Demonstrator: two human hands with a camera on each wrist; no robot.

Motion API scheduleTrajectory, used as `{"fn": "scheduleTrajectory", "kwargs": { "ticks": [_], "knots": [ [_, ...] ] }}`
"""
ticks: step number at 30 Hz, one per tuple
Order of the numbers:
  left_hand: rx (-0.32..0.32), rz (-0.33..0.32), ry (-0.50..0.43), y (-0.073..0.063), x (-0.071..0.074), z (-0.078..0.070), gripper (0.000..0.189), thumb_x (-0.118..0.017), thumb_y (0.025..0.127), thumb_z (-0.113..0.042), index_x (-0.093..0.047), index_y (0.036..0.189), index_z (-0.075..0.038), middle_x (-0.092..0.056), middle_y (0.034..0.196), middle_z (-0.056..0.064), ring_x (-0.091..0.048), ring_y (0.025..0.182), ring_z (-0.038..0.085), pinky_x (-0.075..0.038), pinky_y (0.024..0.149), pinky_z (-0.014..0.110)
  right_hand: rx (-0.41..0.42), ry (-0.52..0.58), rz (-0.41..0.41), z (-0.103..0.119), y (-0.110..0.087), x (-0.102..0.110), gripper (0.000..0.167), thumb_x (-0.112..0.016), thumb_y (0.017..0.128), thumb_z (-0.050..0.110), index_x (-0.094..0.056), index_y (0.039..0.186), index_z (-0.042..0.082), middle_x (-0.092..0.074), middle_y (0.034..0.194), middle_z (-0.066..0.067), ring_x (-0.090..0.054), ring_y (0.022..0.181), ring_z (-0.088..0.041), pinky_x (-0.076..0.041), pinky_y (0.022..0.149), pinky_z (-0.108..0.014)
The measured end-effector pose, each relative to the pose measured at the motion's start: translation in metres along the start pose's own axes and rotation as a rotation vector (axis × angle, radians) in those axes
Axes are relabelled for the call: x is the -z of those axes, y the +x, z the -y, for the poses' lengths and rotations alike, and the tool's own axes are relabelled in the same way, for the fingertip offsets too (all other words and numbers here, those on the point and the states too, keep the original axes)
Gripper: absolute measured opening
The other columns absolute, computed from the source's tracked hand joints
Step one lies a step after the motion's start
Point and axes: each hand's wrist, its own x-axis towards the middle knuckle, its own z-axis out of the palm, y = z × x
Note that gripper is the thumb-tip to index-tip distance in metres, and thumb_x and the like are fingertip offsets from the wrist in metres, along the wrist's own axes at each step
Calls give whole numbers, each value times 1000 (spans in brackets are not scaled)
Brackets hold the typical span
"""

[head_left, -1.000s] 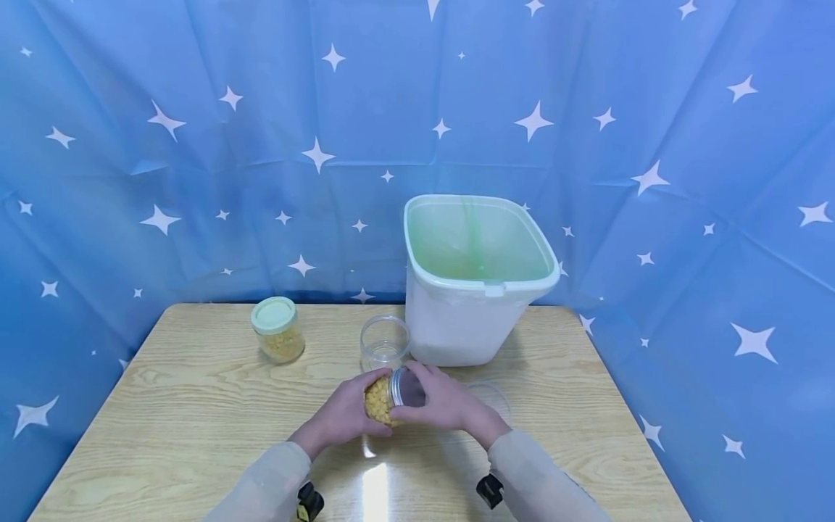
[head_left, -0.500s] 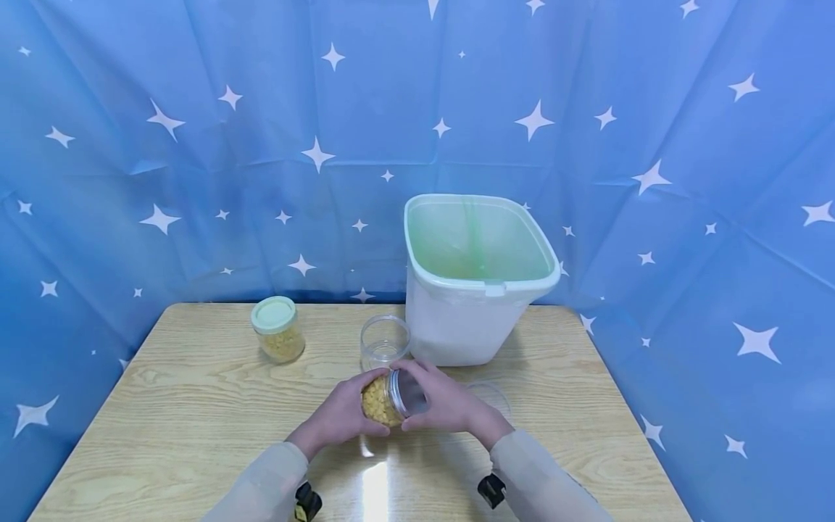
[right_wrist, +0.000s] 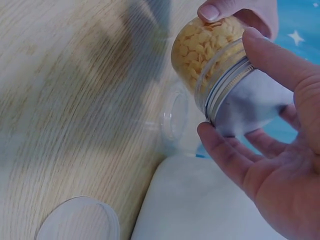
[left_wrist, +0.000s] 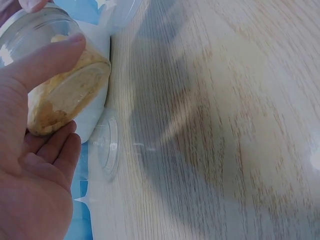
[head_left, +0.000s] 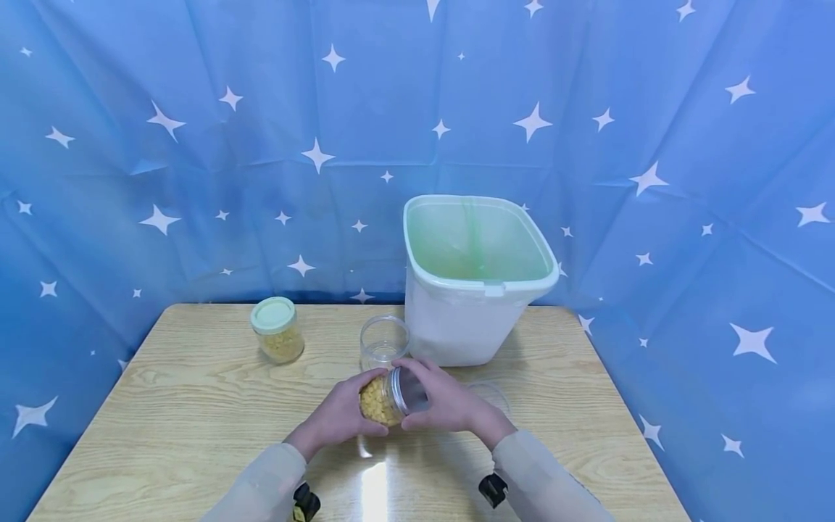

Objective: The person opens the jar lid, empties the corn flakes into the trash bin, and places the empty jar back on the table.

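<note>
A clear jar of small yellow flakes (head_left: 377, 401) is held tilted on its side just above the table, its bottom towards the left. My left hand (head_left: 339, 415) grips the jar's body, with the thumb across the glass in the left wrist view. Around the silver screw lid (right_wrist: 252, 102) curl the fingers and thumb of my right hand (head_left: 450, 403), gripping its edge. The lid sits on the jar's mouth, its flat top facing my right palm. In the right wrist view the flakes (right_wrist: 200, 52) lie against the glass.
Behind my hands stands an open clear container (head_left: 385, 351), beside a large white bin (head_left: 457, 326) with a pale green inside. A thin clear disc (head_left: 497, 395) lies right of my right hand, partly hidden. At back left is a green-lidded jar (head_left: 280, 344) of yellow bits.
The jar and my left hand have shifted slightly left. My right thumb and fingers have changed position on the silver lid, showing more of its edge. Everything else stays put.
</note>
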Motion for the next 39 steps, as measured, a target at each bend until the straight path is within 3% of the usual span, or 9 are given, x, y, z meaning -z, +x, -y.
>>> {"fn": "scheduleTrajectory", "kwargs": {
  "ticks": [8,17,24,29,35,39],
  "knots": [
    [15,-3,-2,-1,1,0,92,-90,66,-22,-44,145,-14,-57,133,8,-56,111,22,-49,91,39,-5,9,-4,2,-1,3,91,-83,76,29,-32,151,23,-37,148,-11,-47,130,-29,-48,100,-47],
    [27,-16,3,-2,3,3,93,-90,64,-21,-44,145,-15,-59,131,8,-57,108,21,-49,92,40,9,91,-28,-2,-5,9,92,-84,75,28,-32,150,25,-41,146,-8,-47,129,-26,-52,96,-42],
    [26,-26,-1,-3,2,5,94,-91,63,-23,-44,144,-14,-58,135,8,-57,115,22,-47,99,43,51,9,-89,-7,-9,16,92,-86,72,30,-36,149,19,-47,145,-3,-47,131,-24,-42,108,-48],
    [30,-28,1,-2,2,7,95,-91,63,-23,-44,145,-14,-57,137,8,-56,119,24,-46,103,47,54,22,-117,-17,-12,19,92,-87,71,30,-38,146,11,-49,142,-9,-53,125,-30,-44,107,-48],
    [48,-22,-12,-3,3,8,96,-91,64,-22,-42,146,-13,-53,142,11,-53,126,28,-43,107,52,2,65,-128,-31,-17,19,92,-88,70,26,-37,143,3,-50,136,-13,-54,121,-32,-44,105,-49],
    [46,-22,-18,-4,3,8,96,-91,64,-23,-42,146,-12,-53,141,12,-53,126,30,-43,107,53,-64,19,-126,-40,-20,17,95,-89,68,28,-37,143,0,-50,135,-15,-54,119,-32,-46,103,-48]
  ]
}}
